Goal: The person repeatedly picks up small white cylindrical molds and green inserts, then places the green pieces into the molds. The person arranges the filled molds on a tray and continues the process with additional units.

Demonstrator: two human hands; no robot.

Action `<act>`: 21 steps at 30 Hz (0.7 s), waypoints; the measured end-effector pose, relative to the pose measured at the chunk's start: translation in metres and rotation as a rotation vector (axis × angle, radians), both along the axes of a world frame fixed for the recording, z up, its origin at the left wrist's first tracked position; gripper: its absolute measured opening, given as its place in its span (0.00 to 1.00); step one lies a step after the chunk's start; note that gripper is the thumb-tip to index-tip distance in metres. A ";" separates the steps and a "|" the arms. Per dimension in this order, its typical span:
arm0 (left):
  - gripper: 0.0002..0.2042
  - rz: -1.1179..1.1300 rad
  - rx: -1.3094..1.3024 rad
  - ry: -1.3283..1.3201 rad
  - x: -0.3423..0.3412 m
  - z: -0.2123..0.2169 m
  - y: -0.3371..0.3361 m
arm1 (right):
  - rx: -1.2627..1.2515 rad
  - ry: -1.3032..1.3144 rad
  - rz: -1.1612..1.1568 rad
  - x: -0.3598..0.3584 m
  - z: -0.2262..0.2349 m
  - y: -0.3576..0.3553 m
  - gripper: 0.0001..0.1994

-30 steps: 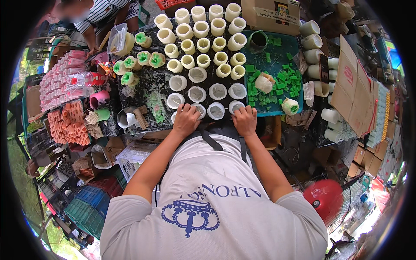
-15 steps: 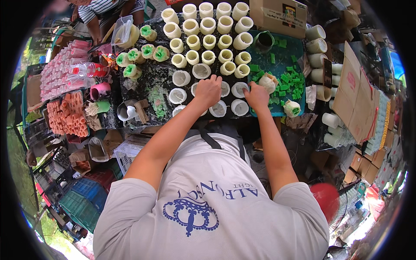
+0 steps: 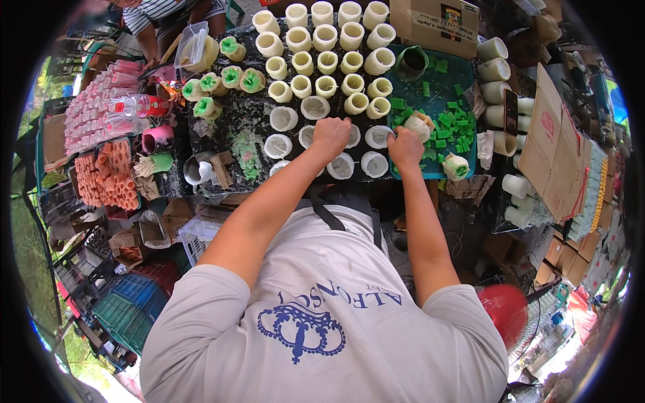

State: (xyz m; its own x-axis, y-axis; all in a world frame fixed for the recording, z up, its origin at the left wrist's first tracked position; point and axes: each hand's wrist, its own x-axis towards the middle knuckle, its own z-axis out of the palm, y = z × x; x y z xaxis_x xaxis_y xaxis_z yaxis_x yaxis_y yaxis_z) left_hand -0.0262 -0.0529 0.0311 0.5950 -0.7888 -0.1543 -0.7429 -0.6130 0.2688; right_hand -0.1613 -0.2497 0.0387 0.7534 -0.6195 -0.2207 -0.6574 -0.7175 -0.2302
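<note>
Left fingers (image 3: 345, 123) beside one white cup (image 3: 354, 138); right fingers (image 3: 396, 138) beside another cup (image 3: 377, 137).

Left grip (image 3: 331, 138), right grip (image 3: 406, 148), white cups (image 3: 377, 138) between

Blue lettering (image 3: 342, 295) and crown (image 3: 302, 330) span the pale shirt (image 3: 403, 342); dark writing (image 3: 440, 19) marks a box (image 3: 418, 33), red print (image 3: 545, 122) a cardboard sheet (image 3: 547, 151)!

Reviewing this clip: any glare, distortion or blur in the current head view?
Head view, rim: a black surround, strong fisheye bending, and washed-out bright patches at lower left and lower right; head view, right: the red fan looks smeared; head view, centre: the left hand, right hand and white cups read fairly clearly.
</note>
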 end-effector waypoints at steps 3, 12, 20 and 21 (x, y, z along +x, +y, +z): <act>0.10 0.000 0.044 0.046 0.002 -0.002 0.005 | -0.025 0.006 -0.015 -0.002 0.001 0.001 0.14; 0.15 0.214 -0.242 0.122 0.008 0.051 0.052 | 0.033 -0.147 -0.027 -0.004 0.023 0.008 0.17; 0.13 0.229 0.049 0.042 0.026 0.029 0.104 | -0.258 -0.059 0.342 0.042 0.048 0.073 0.16; 0.12 0.207 0.066 0.022 0.028 0.022 0.100 | -0.273 -0.059 0.345 0.044 0.043 0.075 0.15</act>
